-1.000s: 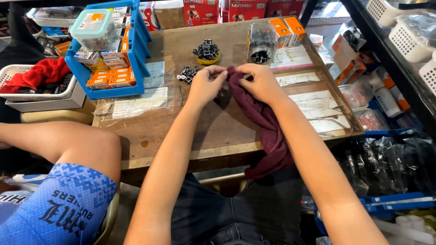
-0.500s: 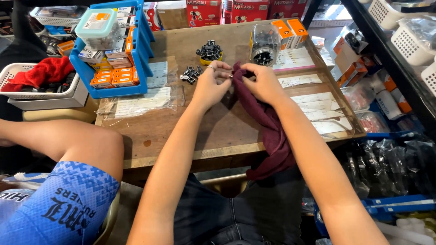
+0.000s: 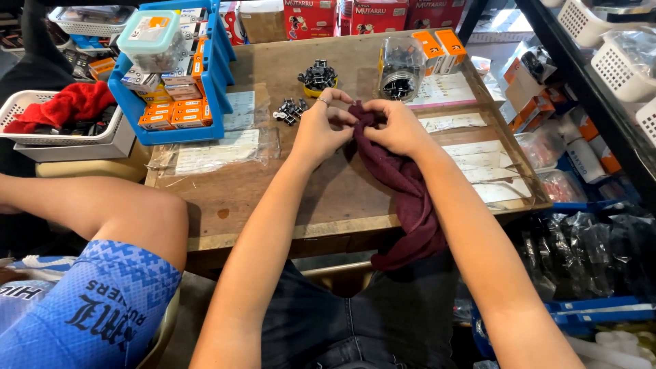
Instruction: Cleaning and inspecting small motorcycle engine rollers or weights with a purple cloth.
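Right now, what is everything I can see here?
cloth: one, dark maroon, draped over the table's front edge, top end in both hands
small metal parts: a pile, dark, beside the left hand
clear jar: one, table's far side
blue bin: one, holding small orange boxes, table's left
red cloth: one, in a white basket at left
wooden table: one, brown
another person's arm: blue sleeve, lower left
left hand: on the cloth
right hand: on the cloth
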